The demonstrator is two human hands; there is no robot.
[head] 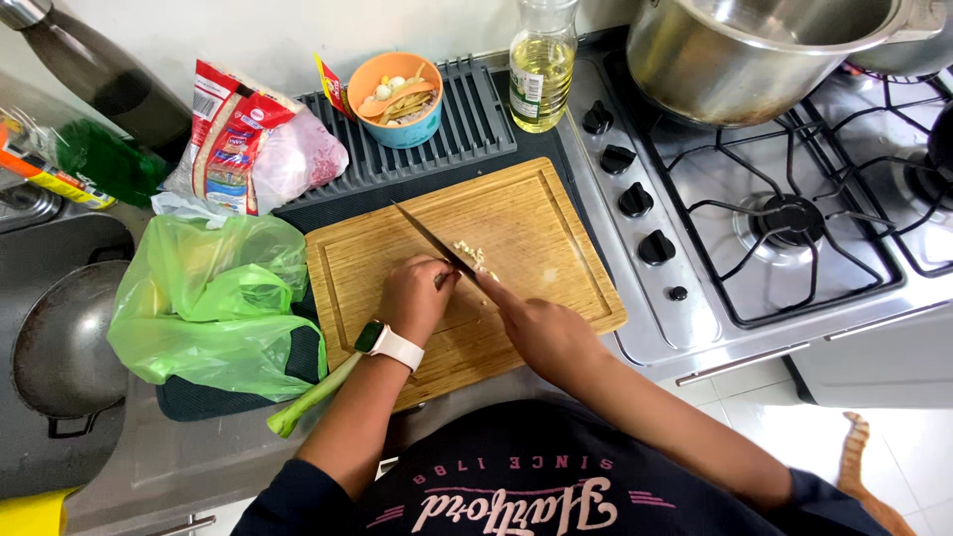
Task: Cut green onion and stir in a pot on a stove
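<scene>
A wooden cutting board (536, 213) lies on the counter in front of me. My right hand (541, 328) grips the handle of a dark-bladed knife (429, 236), whose tip points to the far left. A small pile of pale chopped bits (475, 256) sits under the blade. My left hand (415, 296), with a white watch on the wrist, is curled beside the blade and presses down on what is being cut; what lies beneath its fingers is hidden.
A green plastic bag (213, 303) and a green stalk (313, 397) lie left of the board. Behind stand an orange-and-blue bowl of scraps (397, 99), a bag of rice (233, 134) and an oil bottle (541, 69). A gas stove (784, 218) with a steel pot (754, 50) is to the right, a dark pan (65, 347) at far left.
</scene>
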